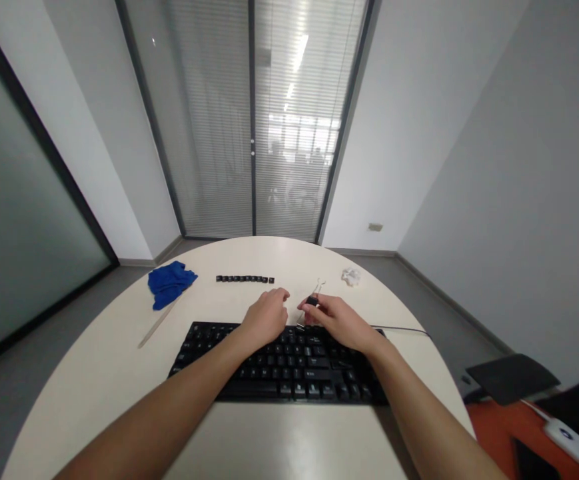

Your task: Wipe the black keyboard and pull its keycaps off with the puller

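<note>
My right hand (336, 320) is closed over the right rear part of a black keyboard (292, 363). Its thumb and fingers pinch a wire keycap puller (320, 287), whose thin wires stick out above and below a small black block (312, 301). I cannot tell if that block is the tool's handle or a loose keycap. My left hand (266, 317) hovers at the keyboard's back edge with its fingers bent and apart, and nothing shows in it. Beyond the hands, a row of black keycaps (242, 279) lies on the table. Both forearms cover parts of the keyboard.
On the round white table (94, 387) are a blue cloth (170, 283), a thin wooden stick (158, 325) and crumpled white tissue (351, 276). A cable (404, 329) runs right from the keyboard. An orange seat (499, 433) with items on it stands at lower right.
</note>
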`<state>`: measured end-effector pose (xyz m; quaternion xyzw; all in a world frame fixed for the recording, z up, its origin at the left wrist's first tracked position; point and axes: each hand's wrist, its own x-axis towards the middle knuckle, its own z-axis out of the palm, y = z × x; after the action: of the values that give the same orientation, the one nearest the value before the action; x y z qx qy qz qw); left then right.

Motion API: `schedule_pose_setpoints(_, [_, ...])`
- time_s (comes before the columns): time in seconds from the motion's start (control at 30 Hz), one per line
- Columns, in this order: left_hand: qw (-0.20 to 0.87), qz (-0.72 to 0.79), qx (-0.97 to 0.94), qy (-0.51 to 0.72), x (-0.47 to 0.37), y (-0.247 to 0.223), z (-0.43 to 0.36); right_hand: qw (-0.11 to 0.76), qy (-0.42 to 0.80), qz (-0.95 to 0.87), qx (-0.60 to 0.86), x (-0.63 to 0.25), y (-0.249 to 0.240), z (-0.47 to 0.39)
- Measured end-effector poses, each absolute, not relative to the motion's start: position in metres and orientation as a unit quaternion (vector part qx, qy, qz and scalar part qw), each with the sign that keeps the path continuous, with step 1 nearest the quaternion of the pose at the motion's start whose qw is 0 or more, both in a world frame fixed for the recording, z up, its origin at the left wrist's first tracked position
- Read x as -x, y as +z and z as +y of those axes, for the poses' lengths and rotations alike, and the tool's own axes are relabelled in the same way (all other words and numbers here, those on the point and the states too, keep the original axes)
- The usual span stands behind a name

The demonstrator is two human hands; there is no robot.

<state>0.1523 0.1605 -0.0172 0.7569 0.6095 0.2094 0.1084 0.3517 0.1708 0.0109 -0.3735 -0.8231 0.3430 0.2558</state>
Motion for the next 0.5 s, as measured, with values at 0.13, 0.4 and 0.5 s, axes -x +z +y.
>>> schedule_pose_setpoints(0.13, [0.174, 0.582, -0.751, 0.259, -0.147, -0.023, 0.133, 0.239, 0.316, -0.846, 0.356, -0.348, 0.015, 0.167])
schedule_pose_setpoints(0.4, [0.104, 0.546, -0.798, 0.232, -0.148, -0.025, 0.114, 0.216, 0.258, -0.883, 0.328, -0.344, 0.021, 0.16])
schedule_pose_setpoints(0.5, [0.096, 0.548, -0.801, 0.221, -0.148, -0.025, 0.115, 0.212, 0.248, -0.884, 0.334, -0.342, 0.017, 0.161])
